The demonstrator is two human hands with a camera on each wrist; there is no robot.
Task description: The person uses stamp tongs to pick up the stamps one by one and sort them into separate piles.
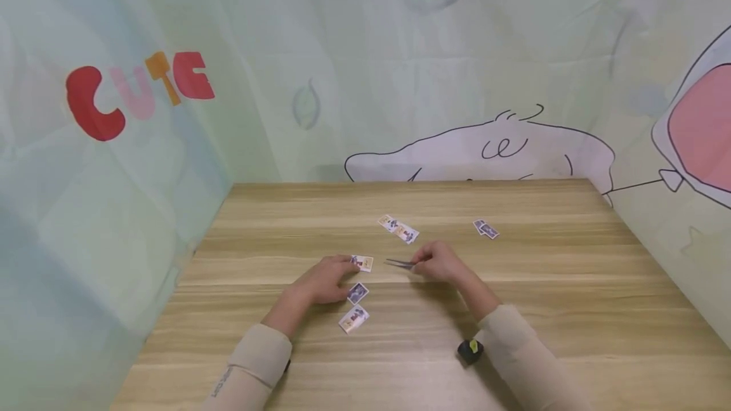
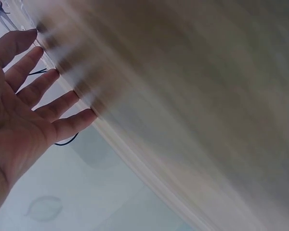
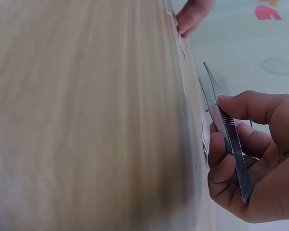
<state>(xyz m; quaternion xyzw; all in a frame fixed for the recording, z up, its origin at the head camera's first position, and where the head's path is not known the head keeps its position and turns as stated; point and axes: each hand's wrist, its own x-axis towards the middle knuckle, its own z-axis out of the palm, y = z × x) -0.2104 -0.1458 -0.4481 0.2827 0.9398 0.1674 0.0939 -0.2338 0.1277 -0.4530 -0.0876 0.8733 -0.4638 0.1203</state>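
In the head view my right hand point(image 1: 440, 263) pinches metal tweezers point(image 1: 401, 264) over the table, their tips parted and pointing left. The right wrist view shows thumb and fingers round the ribbed tweezers point(image 3: 226, 125), with nothing between the tips. My left hand point(image 1: 325, 279) lies palm down, its fingers spread and fairly straight in the left wrist view. Its fingertips touch a small picture card point(image 1: 365, 264) just left of the tweezers. Close to the left thumb lies a dark purple card point(image 1: 358, 293), and a light picture card point(image 1: 353, 319) is nearer to me.
Two light picture cards point(image 1: 407, 233) lie end to end behind the hands. Overlapping purple cards point(image 1: 488, 230) sit farther right. A small black object point(image 1: 471, 351) with a yellow mark is beside the right sleeve. Printed cloth point(image 1: 285, 68) hangs behind the wooden table point(image 1: 571, 271).
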